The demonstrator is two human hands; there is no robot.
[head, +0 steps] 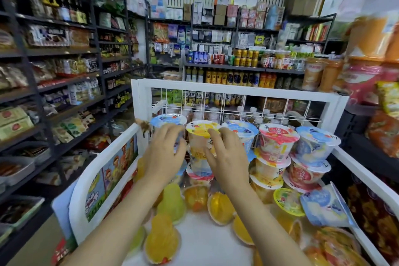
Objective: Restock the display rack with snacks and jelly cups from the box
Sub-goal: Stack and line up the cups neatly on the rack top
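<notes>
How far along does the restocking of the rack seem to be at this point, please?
Well under way. Done: stacks of jelly cups already line the back of the white rack. In hand: the left hand and right hand are on the yellow-lidded cup topping a stack. Left: loose fruit-shaped jellies lie unsorted in the front of the rack. The box is out of view.

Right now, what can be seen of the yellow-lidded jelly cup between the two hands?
The yellow-lidded jelly cup is a clear plastic tub with pale fruit pieces inside and a yellow foil lid printed with fruit and dark lettering. It stands upright on top of a stack of cups against the white wire rack, between two blue-lidded cups. The right hand curls fingers over its lid and right side; the left hand is at its left, contact unclear.
</notes>
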